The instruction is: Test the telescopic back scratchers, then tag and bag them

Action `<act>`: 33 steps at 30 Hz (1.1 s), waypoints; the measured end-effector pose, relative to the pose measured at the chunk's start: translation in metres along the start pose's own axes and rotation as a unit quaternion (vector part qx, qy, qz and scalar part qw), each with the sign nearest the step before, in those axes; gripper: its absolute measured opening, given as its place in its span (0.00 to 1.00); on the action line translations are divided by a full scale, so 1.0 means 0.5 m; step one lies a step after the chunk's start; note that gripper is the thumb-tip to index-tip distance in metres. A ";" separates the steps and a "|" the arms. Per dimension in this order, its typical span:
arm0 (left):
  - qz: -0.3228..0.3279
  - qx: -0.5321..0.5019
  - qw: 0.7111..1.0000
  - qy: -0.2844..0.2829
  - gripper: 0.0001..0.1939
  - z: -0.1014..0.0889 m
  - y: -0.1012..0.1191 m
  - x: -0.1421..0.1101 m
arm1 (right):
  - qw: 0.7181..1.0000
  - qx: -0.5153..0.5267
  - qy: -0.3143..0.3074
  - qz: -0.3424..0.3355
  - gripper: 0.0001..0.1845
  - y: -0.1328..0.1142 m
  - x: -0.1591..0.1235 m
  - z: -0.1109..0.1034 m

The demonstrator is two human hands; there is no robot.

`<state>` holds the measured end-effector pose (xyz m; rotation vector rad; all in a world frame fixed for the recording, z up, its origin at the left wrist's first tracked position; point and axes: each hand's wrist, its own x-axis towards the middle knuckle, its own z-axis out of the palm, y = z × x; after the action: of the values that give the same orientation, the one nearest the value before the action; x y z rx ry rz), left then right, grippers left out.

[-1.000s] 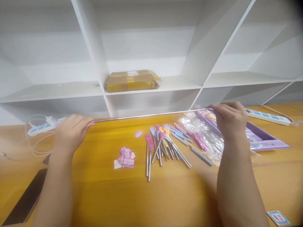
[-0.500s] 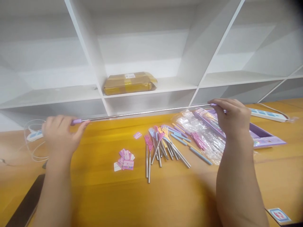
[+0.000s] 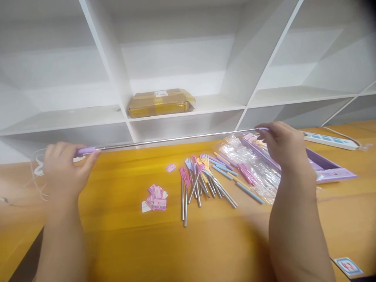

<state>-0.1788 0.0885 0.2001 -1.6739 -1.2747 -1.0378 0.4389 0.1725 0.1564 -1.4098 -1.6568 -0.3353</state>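
Stretched between my hands is a long telescopic back scratcher (image 3: 176, 138), a thin metal rod with purple ends. My left hand (image 3: 63, 166) is closed round its purple grip at the left. At the other end, my right hand (image 3: 282, 143) pinches the purple tip, which the fingers mostly cover. Below the rod, several short back scratchers (image 3: 186, 196) with pink, blue and yellow hand-shaped heads lie piled on the table. Next to the pile are loose coloured sleeves (image 3: 249, 192) in blue, yellow, purple and pink.
Pink cards (image 3: 157, 197) lie heaped left of the pile. Clear plastic bags (image 3: 261, 168) and a purple box (image 3: 335, 176) are at the right, partly behind my right arm. A power strip (image 3: 331, 140) lies at the back. A taped carton (image 3: 161, 103) sits on the white shelf.
My left hand has shifted a little left, and more of the purple grip shows. My right hand has moved slightly left. The rod stays stretched out.
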 end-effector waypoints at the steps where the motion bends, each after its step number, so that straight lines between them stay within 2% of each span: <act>1: 0.008 0.000 1.000 0.004 0.18 0.000 -0.003 -0.001 | 1.000 -0.009 -0.002 -0.007 0.07 -0.001 0.001 0.001; 6: 0.014 0.000 1.000 0.010 0.21 0.003 0.004 -0.002 | 0.998 -0.038 0.033 -0.029 0.13 -0.009 0.003 0.014; 13: -0.002 -0.009 1.000 0.004 0.22 0.013 0.006 -0.002 | 0.996 -0.023 0.016 -0.080 0.14 -0.009 -0.004 0.011; 17: -0.017 -0.010 1.000 0.010 0.23 0.010 -0.004 -0.006 | 0.995 -0.011 0.031 -0.096 0.15 -0.009 -0.004 0.008; 22: -0.048 0.001 0.999 0.004 0.25 -0.001 -0.019 -0.011 | 0.994 -0.006 0.045 -0.097 0.15 -0.015 -0.001 0.008; 27: -0.067 0.025 0.997 -0.016 0.26 -0.002 -0.026 -0.017 | 0.995 -0.039 0.030 -0.091 0.15 -0.022 -0.008 0.004; 30: -0.080 0.016 0.996 -0.023 0.26 -0.003 -0.031 -0.016 | 0.994 -0.078 0.017 -0.078 0.15 -0.020 -0.013 -0.004; 33: -0.084 0.008 0.996 -0.021 0.29 -0.011 -0.029 -0.009 | 0.992 -0.081 0.030 -0.095 0.15 -0.016 -0.011 -0.020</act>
<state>-0.1946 0.0849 0.1995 -1.6058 -1.4690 -1.0923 0.4360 0.1592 0.1604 -1.3468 -1.7499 -0.6278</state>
